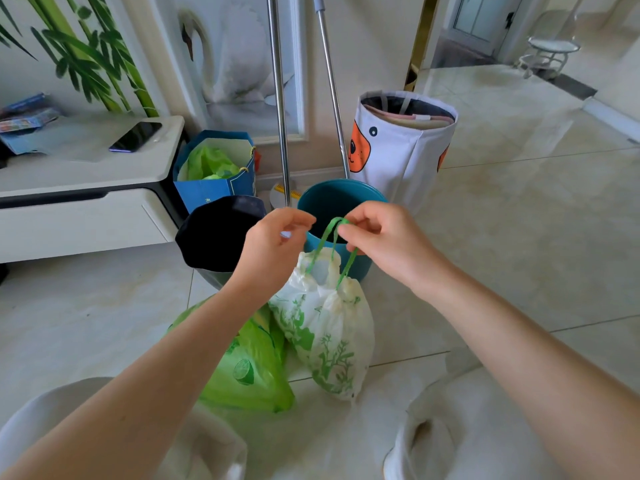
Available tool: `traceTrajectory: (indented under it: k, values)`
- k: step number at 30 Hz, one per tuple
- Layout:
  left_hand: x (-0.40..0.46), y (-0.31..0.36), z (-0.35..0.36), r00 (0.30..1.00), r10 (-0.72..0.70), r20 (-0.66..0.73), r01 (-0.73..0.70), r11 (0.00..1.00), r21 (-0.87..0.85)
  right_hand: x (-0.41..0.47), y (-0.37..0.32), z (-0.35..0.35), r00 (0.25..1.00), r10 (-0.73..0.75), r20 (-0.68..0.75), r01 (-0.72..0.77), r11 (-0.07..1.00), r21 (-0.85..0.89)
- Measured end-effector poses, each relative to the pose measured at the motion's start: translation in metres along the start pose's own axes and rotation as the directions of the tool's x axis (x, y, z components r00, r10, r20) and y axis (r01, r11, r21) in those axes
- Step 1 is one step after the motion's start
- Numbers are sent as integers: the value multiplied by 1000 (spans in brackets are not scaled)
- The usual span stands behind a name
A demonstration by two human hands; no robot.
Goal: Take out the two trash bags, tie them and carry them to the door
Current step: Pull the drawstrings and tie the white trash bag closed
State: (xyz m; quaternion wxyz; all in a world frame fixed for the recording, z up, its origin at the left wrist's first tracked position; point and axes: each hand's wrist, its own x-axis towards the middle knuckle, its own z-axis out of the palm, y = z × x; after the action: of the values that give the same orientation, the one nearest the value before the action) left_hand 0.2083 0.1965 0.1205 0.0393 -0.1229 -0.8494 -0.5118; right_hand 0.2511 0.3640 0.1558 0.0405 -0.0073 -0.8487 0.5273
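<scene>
Right now two bare hands are up in front of a teal bin (332, 202) on the shiny tiled floor (519, 209). The right hand (384, 237) pinches the top of the green drawstring (332, 237) with its fingers curled in. The string runs down in loops to the bunched neck of a white trash bag (329, 327) with green plant prints. That bag hangs from the string, just in front of the teal bin, with its bottom low near the floor. The left hand (277, 244) is close beside the string with its fingers curled; I cannot tell if it is holding the string or just near it.

A bright green trash bag (249, 368) with a lime picture lies on the floor under the left arm, touching the white bag's left side. A second bin with a black bag (218, 230) in it stands just left of the teal one.

Behind them, two metal poles (280, 98) lean on the wall. A blue paper bag (214, 171) with green plastic inside sits by the white cabinet (86, 174), and a phone (135, 136) lies on the cabinet's top near its right edge. A white cloth basket (405, 147) with an orange animal face stands to the right of the poles.
</scene>
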Motion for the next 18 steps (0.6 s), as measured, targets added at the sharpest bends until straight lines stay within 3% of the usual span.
traceTrajectory:
  k: [2,4,7,12,18]
  values:
    - [2,-14,1,993,-37,110,19,986,164,2,0,-2,999,13,-43,-10,996,89]
    - [-2,-24,7,934,-117,338,13,956,293,3,-3,-3,999,16,-50,-8,987,161]
    - [-16,-27,27,858,-169,486,-5,942,337,3,-7,-1,999,15,-35,-5,965,263]
    - [-24,-20,60,955,-76,287,13,976,216,0,-20,3,1000,-9,22,-2,890,457]
    - [-25,-28,78,982,-134,133,116,984,131,2,-27,-10,999,-15,37,-15,719,695]
